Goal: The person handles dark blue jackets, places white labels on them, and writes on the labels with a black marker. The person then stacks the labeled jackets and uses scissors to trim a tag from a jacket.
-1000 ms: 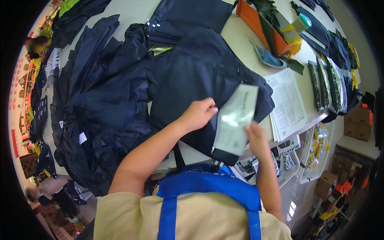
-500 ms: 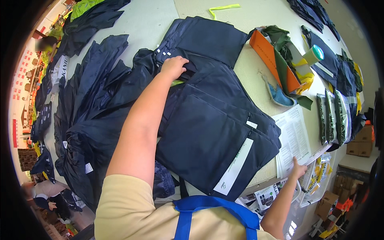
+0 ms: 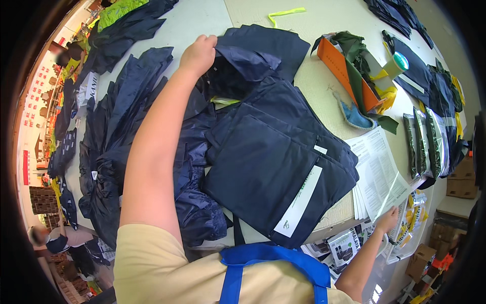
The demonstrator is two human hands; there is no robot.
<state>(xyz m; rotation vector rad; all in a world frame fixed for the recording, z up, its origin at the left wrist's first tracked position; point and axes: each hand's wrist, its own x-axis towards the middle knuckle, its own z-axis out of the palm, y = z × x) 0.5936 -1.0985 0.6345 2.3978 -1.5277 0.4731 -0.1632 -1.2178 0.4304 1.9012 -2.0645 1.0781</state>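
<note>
My left hand [image 3: 199, 54] is closed on the edge of a navy garment [image 3: 248, 62], raised at the far end of the table's middle. Beneath the lifted cloth a bit of yellow-green material shows. In front of it lies a stack of folded navy garments [image 3: 253, 167] with a white paper strip [image 3: 299, 201] on top. At the right, my right hand [image 3: 388, 221] pinches the near corner of a printed sheet [image 3: 382, 167]. That sheet is tilted up off several other papers, and light glares across it.
Loose navy garments [image 3: 121, 131] heap at the left. An orange box [image 3: 344, 71] with dark green cloth, a cup-like roll [image 3: 396, 65] and plastic-wrapped packs [image 3: 428, 142] stand at the right. A white basket [image 3: 400, 248] holds packaging below the table edge. People are at the far left.
My left hand has moved up and left, lifting the garment's edge with it. My right hand has shifted slightly right, and the top sheet has come away from the papers under it.
</note>
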